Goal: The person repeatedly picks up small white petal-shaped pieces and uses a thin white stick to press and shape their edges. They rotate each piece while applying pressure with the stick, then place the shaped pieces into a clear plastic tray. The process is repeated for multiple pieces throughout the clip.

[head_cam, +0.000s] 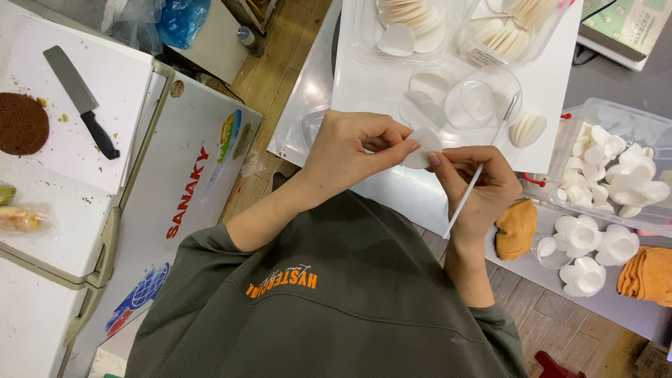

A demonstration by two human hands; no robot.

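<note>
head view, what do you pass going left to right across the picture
brown round cake → knife → left hand → white petal → right hand → orange cloth → clear tub of white petals

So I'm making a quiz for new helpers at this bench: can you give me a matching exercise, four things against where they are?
Things:
1. knife
2. white petal
3. thin white stick
4. orange cloth

Places:
A. in the right hand
B. on the white board at far left
C. pinched between the left hand and right fingertips
D. on the table beside the right wrist

Pairs: 1-B, 2-C, 3-A, 4-D
</note>
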